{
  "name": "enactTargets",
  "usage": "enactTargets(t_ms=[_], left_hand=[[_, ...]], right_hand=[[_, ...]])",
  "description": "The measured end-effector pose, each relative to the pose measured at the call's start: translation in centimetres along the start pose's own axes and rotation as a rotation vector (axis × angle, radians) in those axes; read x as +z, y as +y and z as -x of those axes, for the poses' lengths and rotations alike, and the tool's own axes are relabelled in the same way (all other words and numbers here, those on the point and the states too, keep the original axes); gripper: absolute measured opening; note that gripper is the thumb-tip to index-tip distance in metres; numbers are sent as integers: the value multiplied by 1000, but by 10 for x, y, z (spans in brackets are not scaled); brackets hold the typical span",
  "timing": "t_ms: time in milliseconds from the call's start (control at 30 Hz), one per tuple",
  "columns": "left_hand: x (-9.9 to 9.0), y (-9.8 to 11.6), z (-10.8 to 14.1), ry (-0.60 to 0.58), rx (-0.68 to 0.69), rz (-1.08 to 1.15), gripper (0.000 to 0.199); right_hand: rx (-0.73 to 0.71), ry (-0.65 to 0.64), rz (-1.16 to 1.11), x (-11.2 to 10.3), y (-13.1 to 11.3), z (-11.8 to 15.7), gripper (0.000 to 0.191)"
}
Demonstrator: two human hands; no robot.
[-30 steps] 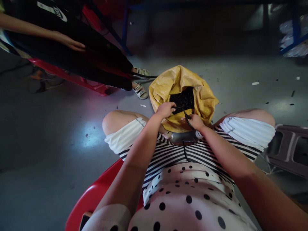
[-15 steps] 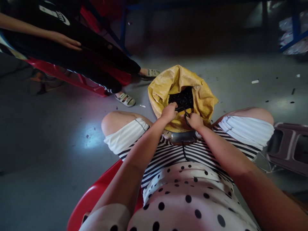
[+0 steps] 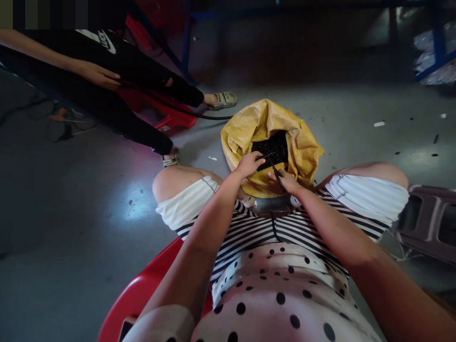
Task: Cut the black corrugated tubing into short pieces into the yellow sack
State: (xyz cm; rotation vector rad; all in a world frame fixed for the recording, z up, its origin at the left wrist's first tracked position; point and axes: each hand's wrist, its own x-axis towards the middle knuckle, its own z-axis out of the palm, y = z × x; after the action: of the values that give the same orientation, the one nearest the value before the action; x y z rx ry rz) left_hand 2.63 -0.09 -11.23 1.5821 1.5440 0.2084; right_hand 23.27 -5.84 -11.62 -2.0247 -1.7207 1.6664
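A yellow sack [image 3: 242, 130] stands between my knees with its mouth folded open, full of small black pieces [image 3: 276, 142]. My left hand [image 3: 250, 164] is over the near left side of the opening, thumb and fingers pinched on a thin black piece [image 3: 262, 157]. At the near edge, my right hand [image 3: 289, 182] is closed around the handles of black scissors [image 3: 278, 177]. The scissors' blades point up and left, close to the piece at my left fingertips. Whether the blades touch it is too small to tell.
A co-worker's hand [image 3: 98, 73] and dark-trousered legs are at upper left, near a red stool [image 3: 171, 115]. A black cord [image 3: 199, 114] runs toward the sack. A grey stool [image 3: 427, 221] stands at right. Blue frame legs [image 3: 185, 45] rise behind; scraps lie on the floor.
The co-worker's nearer foot has shifted left and back, exposing more of the red stool and the black cord. My right hand's fingers have spread a little on the scissors, whose angle has changed.
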Motion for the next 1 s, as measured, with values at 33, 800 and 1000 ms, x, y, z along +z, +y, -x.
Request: enactTargets(t_ms=[33, 800, 1000], left_hand=[[0, 0, 0, -7, 2, -3, 31], [0, -1, -1, -91, 11, -102, 32], [-7, -7, -1, -72, -31, -194, 30]], right_hand=[[-3, 8, -11, 0, 0, 0, 59], [-31, 53, 52, 2, -2, -1, 62], [-21, 130, 92, 4, 2, -3, 61]])
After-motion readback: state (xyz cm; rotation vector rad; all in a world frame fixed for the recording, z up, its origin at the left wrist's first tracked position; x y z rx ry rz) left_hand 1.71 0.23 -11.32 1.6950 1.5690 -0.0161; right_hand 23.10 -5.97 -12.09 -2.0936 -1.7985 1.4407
